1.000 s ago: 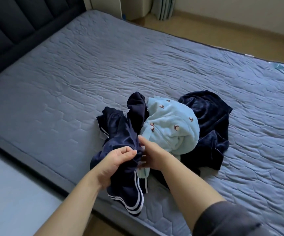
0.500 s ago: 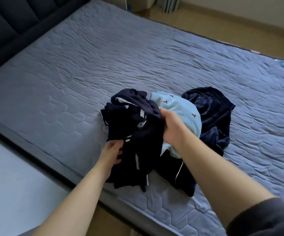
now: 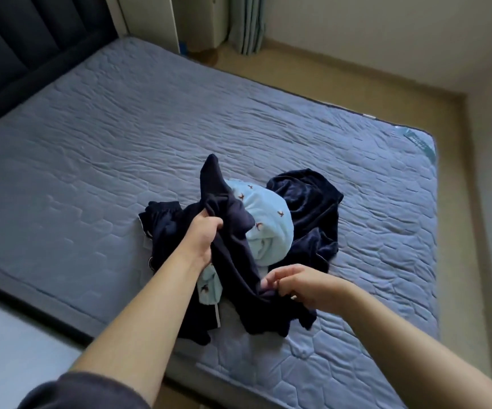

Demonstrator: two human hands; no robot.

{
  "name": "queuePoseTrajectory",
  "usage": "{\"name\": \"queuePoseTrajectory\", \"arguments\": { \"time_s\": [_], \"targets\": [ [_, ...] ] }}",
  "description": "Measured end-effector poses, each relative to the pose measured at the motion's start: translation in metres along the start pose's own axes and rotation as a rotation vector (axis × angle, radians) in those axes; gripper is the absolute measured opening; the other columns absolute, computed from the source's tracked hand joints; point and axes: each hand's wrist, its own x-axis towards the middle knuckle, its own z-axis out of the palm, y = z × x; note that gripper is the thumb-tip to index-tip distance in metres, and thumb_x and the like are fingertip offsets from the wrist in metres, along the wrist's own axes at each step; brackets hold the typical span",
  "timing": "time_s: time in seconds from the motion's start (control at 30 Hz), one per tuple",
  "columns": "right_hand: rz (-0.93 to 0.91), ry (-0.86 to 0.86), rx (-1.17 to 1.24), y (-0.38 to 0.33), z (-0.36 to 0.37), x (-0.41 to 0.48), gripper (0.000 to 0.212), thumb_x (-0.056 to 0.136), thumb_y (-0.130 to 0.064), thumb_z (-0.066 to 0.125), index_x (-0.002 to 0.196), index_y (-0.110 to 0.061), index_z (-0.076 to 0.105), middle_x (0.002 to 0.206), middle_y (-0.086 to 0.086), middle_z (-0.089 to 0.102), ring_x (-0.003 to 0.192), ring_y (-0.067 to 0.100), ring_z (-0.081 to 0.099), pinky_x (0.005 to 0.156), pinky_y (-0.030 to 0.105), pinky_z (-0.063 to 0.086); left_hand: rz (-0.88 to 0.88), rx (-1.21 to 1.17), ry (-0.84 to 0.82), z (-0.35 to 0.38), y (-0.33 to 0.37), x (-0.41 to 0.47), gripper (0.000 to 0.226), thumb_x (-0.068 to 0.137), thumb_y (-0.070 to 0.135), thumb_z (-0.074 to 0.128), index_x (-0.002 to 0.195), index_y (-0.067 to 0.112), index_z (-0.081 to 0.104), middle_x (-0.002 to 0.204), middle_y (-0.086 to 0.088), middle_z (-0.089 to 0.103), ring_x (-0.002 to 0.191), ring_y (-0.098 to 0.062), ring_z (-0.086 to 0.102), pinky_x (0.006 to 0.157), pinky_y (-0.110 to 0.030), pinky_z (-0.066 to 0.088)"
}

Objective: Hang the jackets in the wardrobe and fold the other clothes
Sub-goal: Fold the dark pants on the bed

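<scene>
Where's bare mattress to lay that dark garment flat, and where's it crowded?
Most room: the wide stretch of mattress between the clothes pile and the headboard. Also free: the band beyond the pile up to the far edge, and the strip on its right. Crowded: the near edge, where the left hand and right hand grip the dark garment.

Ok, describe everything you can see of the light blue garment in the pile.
The light blue garment is a soft, fleecy-looking piece with small dark red motifs scattered over it. It lies bunched in a rounded heap in the middle of the clothes pile on the quilted mattress. A dark navy garment drapes over its left side, and a velvety navy one lies against its right. A small part pokes out lower down. Neither hand touches it.
</scene>
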Motion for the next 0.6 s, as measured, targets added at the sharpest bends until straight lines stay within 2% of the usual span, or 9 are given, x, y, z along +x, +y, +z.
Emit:
{"name": "queuePoseTrajectory", "arguments": {
  "time_s": [0.07,0.13,0.2,0.27,0.33,0.4,0.47,0.53,0.6],
  "targets": [
    [0.009,0.093,0.084,0.01,-0.013,-0.007,0.023,0.088,-0.01,0.055,0.098,-0.022,0.071,0.084,-0.002,0.068,0.067,0.009,0.06,0.06,0.021,0.046,0.081,0.055,-0.122,0.012,0.003,-0.028,0.048,0.079,-0.018,0.031,0.085,0.013,0.067,0.072,-0.01,0.064,0.069,-0.024,0.059,0.066,-0.031,0.046],
    [-0.019,0.134,0.332,0.013,-0.026,-0.021,0.021,0.091,-0.027,0.055,0.109,-0.021,0.064,0.095,0.003,0.069,0.079,0.018,0.063,0.067,0.029,0.05,0.128,0.185,-0.229,0.03,0.003,-0.063,0.05,0.078,-0.021,0.031,0.08,0.012,0.068,0.069,-0.007,0.065,0.066,-0.022,0.058,0.06,-0.028,0.043],
    [-0.062,0.134,0.535,0.013,-0.035,-0.037,0.038,0.093,-0.046,0.048,0.119,-0.02,0.057,0.099,0.008,0.068,0.085,0.023,0.065,0.07,0.034,0.053,0.183,0.27,-0.375,0.049,-0.001,-0.102,0.051,0.078,-0.025,0.031,0.078,0.012,0.066,0.065,0.003,0.067,0.061,-0.009,0.061,0.055,-0.021,0.045],
    [-0.062,0.129,0.648,0.013,-0.037,-0.058,0.055,0.093,-0.057,0.044,0.13,-0.016,0.048,0.102,0.013,0.066,0.086,0.027,0.066,0.075,0.039,0.052,0.228,0.316,-0.585,0.068,-0.003,-0.147,0.055,0.075,-0.026,0.031,0.075,0.014,0.069,0.063,0.012,0.067,0.059,0.003,0.061,0.057,-0.015,0.046],
    [-0.046,0.104,0.632,0.016,-0.027,-0.085,0.051,0.094,-0.047,0.051,0.123,-0.006,0.054,0.102,0.015,0.067,0.09,0.029,0.066,0.083,0.04,0.052,0.222,0.372,-0.756,0.084,-0.006,-0.191,0.053,0.068,-0.019,0.035,0.071,0.019,0.073,0.063,0.015,0.065,0.062,0.005,0.059,0.058,-0.011,0.044],
    [-0.091,0.142,0.584,0.02,-0.015,-0.114,0.025,0.093,-0.02,0.053,0.1,0.003,0.062,0.087,0.016,0.068,0.081,0.026,0.067,0.074,0.03,0.054,0.172,0.482,-0.763,0.091,-0.017,-0.224,0.039,0.059,-0.008,0.041,0.065,0.02,0.068,0.063,0.013,0.057,0.062,-0.003,0.051,0.057,-0.018,0.037],
    [-0.173,0.237,0.607,0.027,-0.008,-0.141,0.015,0.09,-0.002,0.047,0.094,0.004,0.06,0.078,0.016,0.064,0.07,0.025,0.064,0.063,0.027,0.052,0.074,0.527,-0.728,0.088,-0.035,-0.249,0.021,0.056,-0.001,0.048,0.065,0.015,0.058,0.062,0.007,0.053,0.061,-0.006,0.048,0.057,-0.022,0.035],
    [-0.255,0.277,0.653,0.034,-0.008,-0.17,0.019,0.087,0.004,0.042,0.093,-0.002,0.06,0.071,0.013,0.065,0.063,0.023,0.065,0.058,0.027,0.053,-0.102,0.395,-0.701,0.079,-0.053,-0.27,0.011,0.063,0.012,0.064,0.074,0.012,0.065,0.071,0.002,0.062,0.068,-0.009,0.058,0.064,-0.024,0.043],
    [-0.348,0.265,0.66,0.04,-0.008,-0.2,0.024,0.085,0.008,0.039,0.089,-0.006,0.058,0.067,0.011,0.066,0.06,0.021,0.066,0.056,0.028,0.054,-0.313,0.141,-0.627,0.076,-0.069,-0.28,0.034,0.074,0.041,0.067,0.092,0.014,0.072,0.089,-0.006,0.067,0.084,-0.019,0.063,0.075,-0.029,0.047]
  ]
}}
